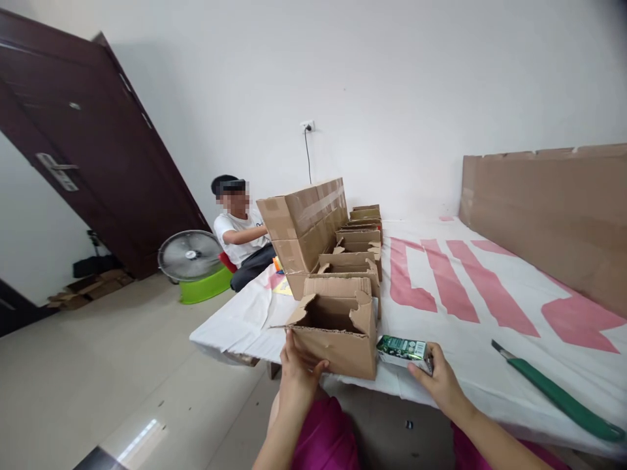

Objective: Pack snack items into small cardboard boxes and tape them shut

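An open cardboard box stands at the near edge of the table, its torn-edged flaps raised. My left hand grips its near left corner, with the thumb on the front face and the fingers along the side. In my right hand is a small green-and-white carton, held by its right end just right of the box. The carton lies nearly level, printed green face up. What is inside the box is hidden in shadow.
Behind my box runs a row of similar open boxes. Left of them rises a stack of taped cartons. A green-handled knife, blade exposed, lies at right. Tall cardboard borders the far right. A person sits beyond, beside a fan.
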Available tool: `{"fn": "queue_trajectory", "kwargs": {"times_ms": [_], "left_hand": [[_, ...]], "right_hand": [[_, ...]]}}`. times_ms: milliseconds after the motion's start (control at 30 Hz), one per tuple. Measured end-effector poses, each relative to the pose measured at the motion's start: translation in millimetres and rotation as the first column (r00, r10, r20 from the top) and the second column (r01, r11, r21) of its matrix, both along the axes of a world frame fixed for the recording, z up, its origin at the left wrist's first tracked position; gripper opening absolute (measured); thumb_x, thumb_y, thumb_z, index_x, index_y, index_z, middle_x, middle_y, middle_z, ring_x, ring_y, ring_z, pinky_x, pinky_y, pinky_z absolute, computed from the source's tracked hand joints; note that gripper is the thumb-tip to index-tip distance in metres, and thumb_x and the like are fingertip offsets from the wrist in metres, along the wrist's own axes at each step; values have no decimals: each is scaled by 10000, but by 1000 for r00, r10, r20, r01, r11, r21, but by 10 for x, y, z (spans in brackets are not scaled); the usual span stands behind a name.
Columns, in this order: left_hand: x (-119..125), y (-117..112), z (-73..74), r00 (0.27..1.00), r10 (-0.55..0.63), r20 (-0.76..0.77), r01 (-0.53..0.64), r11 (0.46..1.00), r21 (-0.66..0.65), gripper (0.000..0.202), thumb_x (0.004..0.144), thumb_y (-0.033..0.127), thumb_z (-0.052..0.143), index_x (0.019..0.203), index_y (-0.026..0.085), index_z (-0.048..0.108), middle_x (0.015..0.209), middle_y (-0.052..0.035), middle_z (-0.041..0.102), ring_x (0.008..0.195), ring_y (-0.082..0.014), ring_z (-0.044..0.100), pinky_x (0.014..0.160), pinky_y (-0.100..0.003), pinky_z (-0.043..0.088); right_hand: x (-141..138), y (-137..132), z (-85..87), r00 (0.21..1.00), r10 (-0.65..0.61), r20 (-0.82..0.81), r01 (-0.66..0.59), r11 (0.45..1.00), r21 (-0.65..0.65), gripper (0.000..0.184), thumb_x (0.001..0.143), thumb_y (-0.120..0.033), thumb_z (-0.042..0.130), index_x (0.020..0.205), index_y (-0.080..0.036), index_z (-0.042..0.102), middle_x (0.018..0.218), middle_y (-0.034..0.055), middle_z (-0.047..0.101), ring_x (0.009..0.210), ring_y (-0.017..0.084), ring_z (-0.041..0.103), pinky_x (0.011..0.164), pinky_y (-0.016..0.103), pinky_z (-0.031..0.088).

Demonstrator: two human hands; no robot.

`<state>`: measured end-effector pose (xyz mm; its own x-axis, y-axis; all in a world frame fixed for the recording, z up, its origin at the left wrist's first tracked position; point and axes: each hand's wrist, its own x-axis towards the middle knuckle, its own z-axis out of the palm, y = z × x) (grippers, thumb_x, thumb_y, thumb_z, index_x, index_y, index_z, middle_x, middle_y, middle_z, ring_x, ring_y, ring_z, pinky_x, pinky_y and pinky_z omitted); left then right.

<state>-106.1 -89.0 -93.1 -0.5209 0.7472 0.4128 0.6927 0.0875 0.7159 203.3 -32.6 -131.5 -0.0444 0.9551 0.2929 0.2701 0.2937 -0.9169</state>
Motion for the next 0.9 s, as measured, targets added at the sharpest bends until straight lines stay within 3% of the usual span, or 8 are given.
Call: {"fn": "queue_trajectory", "kwargs": {"times_ms": [200,367,700,900], "left_hand": [[-37,42,-39,999,-31,-43,30,999,-25,1035,714,287,704,1493,193,30,1437,-213,299,1348,-368,398,1055,-507,407],[-68,109,-98,998,-12,-61,5,993,-114,1063,730,218,693,1499,193,-41,1426,-217,302,1313,-359,440,1024,-488,432],[-63,334,-20,997,-32,-77,18,985,-174,1059,761,246,662,1497,231,-100,1424,-213,285,1168,-335,575,900,-462,519],[11,551,70,998,-37,-52,26,978,-209,1092,727,196,688,1499,188,-85,1441,-258,255,1143,-335,585,908,-459,503]], "right_hand": [[7,8,-68,999,17,51,-16,1000,-12,442,745,-491,669,1047,-235,473,935,30,677,855,227,636,766,319,485],[-5,18,-142,994,0,107,2,1000,-17,474,770,-532,627,1070,-219,436,944,52,665,829,216,636,764,326,495],[-79,-51,-19,995,-42,87,43,999,-6,456,764,-531,615,1059,-212,478,942,64,690,815,215,656,735,317,520],[-97,-30,-68,996,-70,52,67,997,49,441,807,-541,570,1075,-207,464,1001,97,676,897,228,650,786,341,514]]}}
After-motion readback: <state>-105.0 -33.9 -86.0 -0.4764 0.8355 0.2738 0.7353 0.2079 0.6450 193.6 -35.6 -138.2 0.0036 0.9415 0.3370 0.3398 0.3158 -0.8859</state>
